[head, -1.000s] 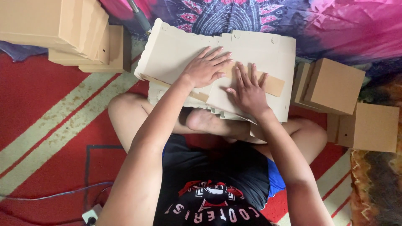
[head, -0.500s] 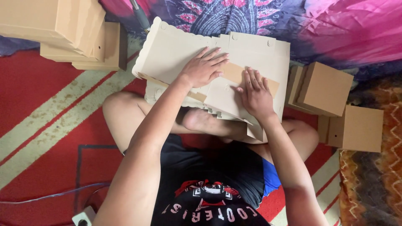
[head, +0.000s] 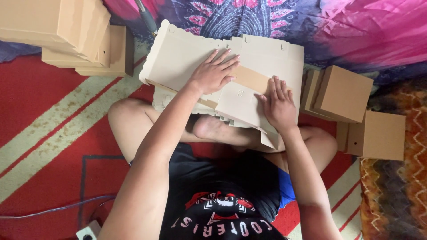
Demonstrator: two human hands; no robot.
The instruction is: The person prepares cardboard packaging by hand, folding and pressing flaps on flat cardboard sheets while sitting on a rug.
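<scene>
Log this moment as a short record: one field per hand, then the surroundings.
left hand: flat, fingers spread, pressing on the pale flat cardboard blank on the lap
right hand: flat on the same blank, fingers over its brown strip
left side: stack of folded brown boxes
right side: brown boxes on the red striped rug
</scene>
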